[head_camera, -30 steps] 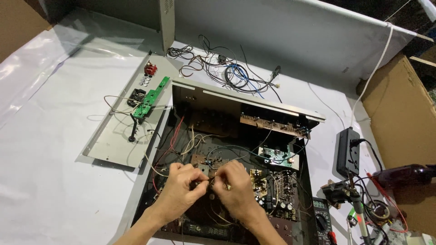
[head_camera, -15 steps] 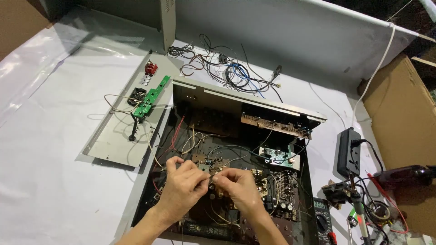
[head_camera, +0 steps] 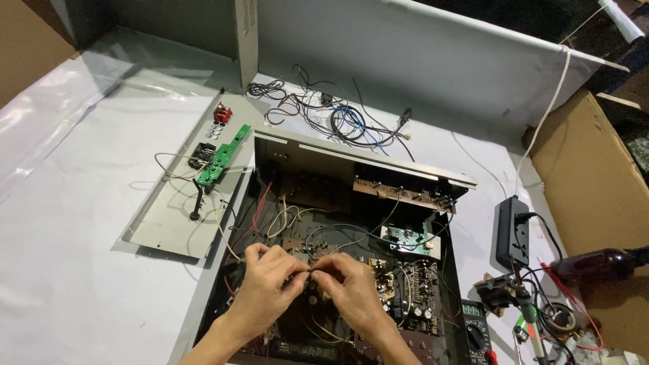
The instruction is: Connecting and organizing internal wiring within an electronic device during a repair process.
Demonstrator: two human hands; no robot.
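- thin insulated wires (head_camera: 307, 274) pinched between both sets of fingertips, lower centre of frame, just above the brown circuit board (head_camera: 297, 245) inside the open black chassis (head_camera: 351, 203).
- left hand (head_camera: 267, 284): fingers curled in, thumb and forefinger closed on the wire end. right hand (head_camera: 348, 287): same pinch, knuckles up, meeting the left at the middle. exactly what sits between the tips is too small to tell.
- handling, my read: light, limp, springy; strands and solder joints fragile. hold by the insulation close to the end, don't tug against the board.
- vs earlier frames: both hands have slid slightly up and left over the chassis, fingertips now closer together; bench items unmoved.
- outward: green board (head_camera: 220, 162) on the grey metal panel (head_camera: 169, 223), left of chassis; wire tangle (head_camera: 331, 115) upper centre; black power adapter (head_camera: 512, 230) right; multimeter (head_camera: 476, 331) and soldering stand (head_camera: 527, 311) lower right; cardboard box (head_camera: 595, 176) far right.
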